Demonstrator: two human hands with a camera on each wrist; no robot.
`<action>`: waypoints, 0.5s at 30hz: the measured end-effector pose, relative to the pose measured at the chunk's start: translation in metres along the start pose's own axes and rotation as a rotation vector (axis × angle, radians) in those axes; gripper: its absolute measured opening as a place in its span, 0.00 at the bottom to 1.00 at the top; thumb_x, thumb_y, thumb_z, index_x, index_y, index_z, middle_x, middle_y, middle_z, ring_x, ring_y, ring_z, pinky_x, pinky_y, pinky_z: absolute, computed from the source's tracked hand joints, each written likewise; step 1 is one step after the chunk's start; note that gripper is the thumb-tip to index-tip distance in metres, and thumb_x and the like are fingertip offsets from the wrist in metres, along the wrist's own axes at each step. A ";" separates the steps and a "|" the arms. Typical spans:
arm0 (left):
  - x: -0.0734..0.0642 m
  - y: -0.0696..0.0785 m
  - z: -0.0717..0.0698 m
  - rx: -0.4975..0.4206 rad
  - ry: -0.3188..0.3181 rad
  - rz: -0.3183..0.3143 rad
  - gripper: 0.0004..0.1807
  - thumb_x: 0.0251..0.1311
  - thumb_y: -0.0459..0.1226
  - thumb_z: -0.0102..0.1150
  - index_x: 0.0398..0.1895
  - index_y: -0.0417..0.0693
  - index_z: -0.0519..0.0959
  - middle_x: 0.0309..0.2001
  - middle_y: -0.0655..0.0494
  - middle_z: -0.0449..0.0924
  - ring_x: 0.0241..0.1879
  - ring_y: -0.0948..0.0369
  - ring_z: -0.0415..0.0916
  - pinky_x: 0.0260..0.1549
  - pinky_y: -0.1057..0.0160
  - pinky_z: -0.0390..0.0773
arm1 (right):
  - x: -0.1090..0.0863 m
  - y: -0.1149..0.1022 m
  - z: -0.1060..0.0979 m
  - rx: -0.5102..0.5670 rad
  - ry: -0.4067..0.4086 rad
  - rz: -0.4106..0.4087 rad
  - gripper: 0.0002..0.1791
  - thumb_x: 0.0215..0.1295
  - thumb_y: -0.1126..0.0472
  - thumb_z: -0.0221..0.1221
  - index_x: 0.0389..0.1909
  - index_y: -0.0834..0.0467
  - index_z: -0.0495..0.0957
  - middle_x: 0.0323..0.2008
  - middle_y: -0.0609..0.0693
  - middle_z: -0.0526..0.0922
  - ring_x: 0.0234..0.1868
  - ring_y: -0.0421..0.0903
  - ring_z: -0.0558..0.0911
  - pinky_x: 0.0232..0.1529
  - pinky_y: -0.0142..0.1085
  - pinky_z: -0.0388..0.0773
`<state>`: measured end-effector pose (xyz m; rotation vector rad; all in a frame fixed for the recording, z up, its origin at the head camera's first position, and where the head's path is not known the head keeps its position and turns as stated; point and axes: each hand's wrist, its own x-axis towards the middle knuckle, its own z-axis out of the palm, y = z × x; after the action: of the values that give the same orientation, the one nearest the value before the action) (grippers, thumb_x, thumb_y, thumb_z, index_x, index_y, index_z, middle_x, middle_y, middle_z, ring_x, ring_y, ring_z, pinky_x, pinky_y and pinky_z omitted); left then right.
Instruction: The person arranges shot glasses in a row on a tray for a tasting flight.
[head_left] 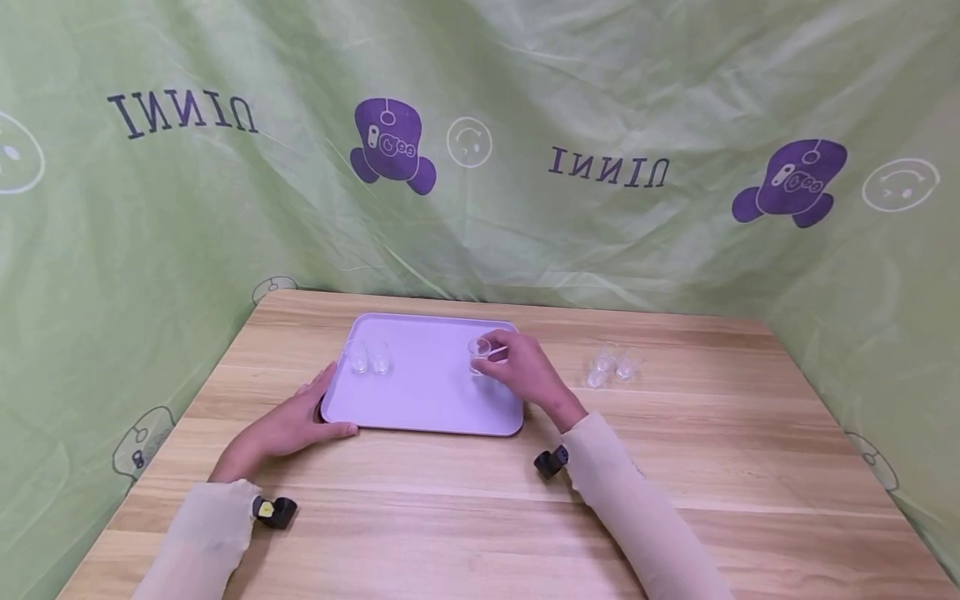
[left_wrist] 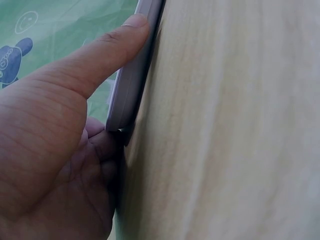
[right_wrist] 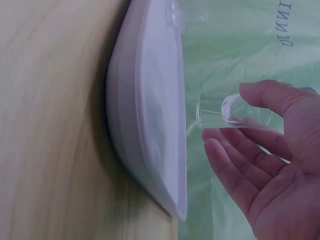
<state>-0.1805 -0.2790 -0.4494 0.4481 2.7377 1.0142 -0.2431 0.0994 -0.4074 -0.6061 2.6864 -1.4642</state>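
Observation:
A lavender tray lies on the wooden table, with two small clear shot glasses near its left side. At the tray's near left corner, my left hand grips the edge. In the left wrist view its thumb presses the rim while the other fingers bend in at the corner, partly hidden. My right hand pinches another shot glass between thumb and fingers, over the right part of the tray. The right wrist view shows this glass apart from the tray rim.
To the right of the tray, a cluster of clear shot glasses stands on the table. Green fabric with purple figures hangs behind the table and at its sides.

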 end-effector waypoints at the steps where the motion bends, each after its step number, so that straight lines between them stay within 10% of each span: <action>1: 0.000 0.000 0.000 -0.002 -0.001 -0.002 0.65 0.60 0.57 0.71 0.82 0.33 0.38 0.80 0.29 0.38 0.77 0.32 0.40 0.70 0.31 0.48 | 0.002 -0.001 0.004 0.000 -0.006 -0.002 0.15 0.64 0.63 0.72 0.49 0.63 0.84 0.45 0.53 0.87 0.44 0.49 0.87 0.44 0.38 0.85; 15: -0.001 0.002 0.001 -0.011 -0.005 0.018 0.64 0.62 0.55 0.71 0.81 0.32 0.38 0.79 0.28 0.37 0.77 0.32 0.36 0.70 0.30 0.44 | 0.026 -0.015 0.044 -0.020 -0.094 -0.035 0.13 0.65 0.63 0.70 0.48 0.63 0.84 0.45 0.54 0.88 0.45 0.48 0.88 0.44 0.33 0.83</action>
<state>-0.1786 -0.2776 -0.4491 0.4730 2.7272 1.0304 -0.2534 0.0478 -0.4161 -0.7079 2.6354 -1.3812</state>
